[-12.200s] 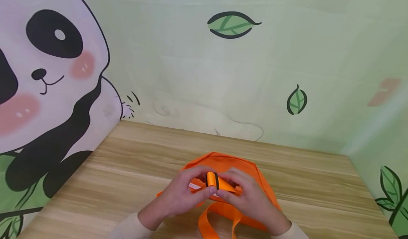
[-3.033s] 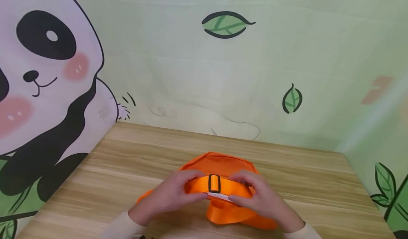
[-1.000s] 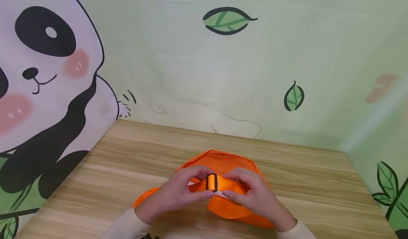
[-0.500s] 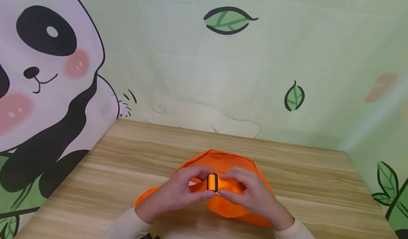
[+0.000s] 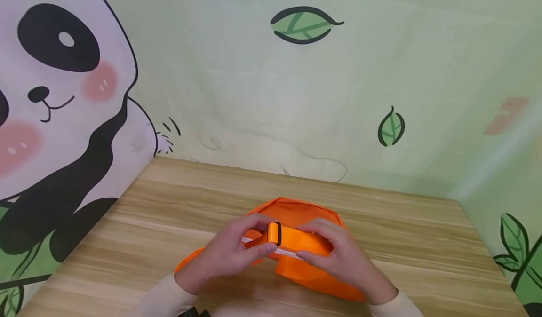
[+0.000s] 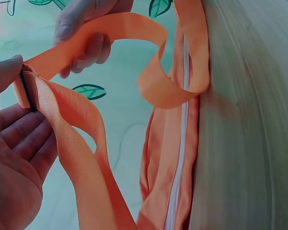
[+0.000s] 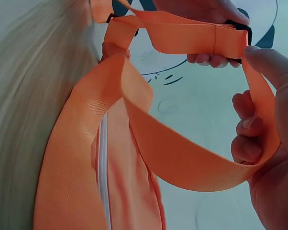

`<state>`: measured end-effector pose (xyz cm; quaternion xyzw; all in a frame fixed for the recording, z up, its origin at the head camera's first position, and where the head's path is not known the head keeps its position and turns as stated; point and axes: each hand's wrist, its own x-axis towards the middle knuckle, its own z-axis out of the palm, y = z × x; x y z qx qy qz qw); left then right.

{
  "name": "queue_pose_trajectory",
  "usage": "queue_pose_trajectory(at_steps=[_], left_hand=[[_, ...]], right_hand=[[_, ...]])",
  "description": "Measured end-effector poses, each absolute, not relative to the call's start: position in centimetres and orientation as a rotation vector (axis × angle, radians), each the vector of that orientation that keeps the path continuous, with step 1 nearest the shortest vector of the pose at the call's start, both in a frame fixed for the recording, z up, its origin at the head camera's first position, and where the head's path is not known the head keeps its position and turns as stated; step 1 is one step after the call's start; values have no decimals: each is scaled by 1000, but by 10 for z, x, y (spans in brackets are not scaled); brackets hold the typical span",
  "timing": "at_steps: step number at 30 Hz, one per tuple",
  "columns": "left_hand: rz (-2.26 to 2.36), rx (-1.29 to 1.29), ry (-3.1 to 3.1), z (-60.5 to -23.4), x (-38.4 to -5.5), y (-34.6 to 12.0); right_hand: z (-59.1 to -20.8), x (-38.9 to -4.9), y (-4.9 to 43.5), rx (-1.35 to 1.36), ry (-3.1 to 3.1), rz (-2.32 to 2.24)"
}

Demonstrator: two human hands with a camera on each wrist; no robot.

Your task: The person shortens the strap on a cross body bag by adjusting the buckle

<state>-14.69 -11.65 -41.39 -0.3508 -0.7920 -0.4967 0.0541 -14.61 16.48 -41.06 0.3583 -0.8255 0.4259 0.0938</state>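
An orange bag (image 5: 298, 209) with a white zipper (image 6: 183, 139) lies on the wooden table. My left hand (image 5: 226, 249) pinches a black slide buckle (image 5: 278, 234) threaded with bright orange webbing, thumb on one edge and fingers at the other. To its right, my right hand (image 5: 338, 251) grips the webbing strap (image 5: 301, 240) between thumb and fingers. A stretch of strap runs between the hands, above the zipper. In the right wrist view, the strap (image 7: 187, 163) loops down from the right hand in front of the bag.
The wood-grain table (image 5: 203, 185) meets a pale green printed backdrop (image 5: 237, 72) with a panda and leaves. Another part of orange strap (image 5: 186, 260) sticks out left of the left wrist. A small dark object (image 5: 194, 312) shows at the bottom edge.
In the last half second the right hand has slid rightward from the buckle, so more strap shows between the hands. The left hand and buckle have shifted slightly left and up.
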Motion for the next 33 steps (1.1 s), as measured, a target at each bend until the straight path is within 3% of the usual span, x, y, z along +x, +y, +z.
queue_pose_trajectory(at_steps=[21, 33], left_hand=[[-1530, -1145, -2413, -415, -149, -108], [-1584, -1153, -2333, -420, -148, -104]], right_hand=[[-421, -148, 154, 1176, -2190, 1409], [-420, -149, 153, 1235, -2204, 1264]])
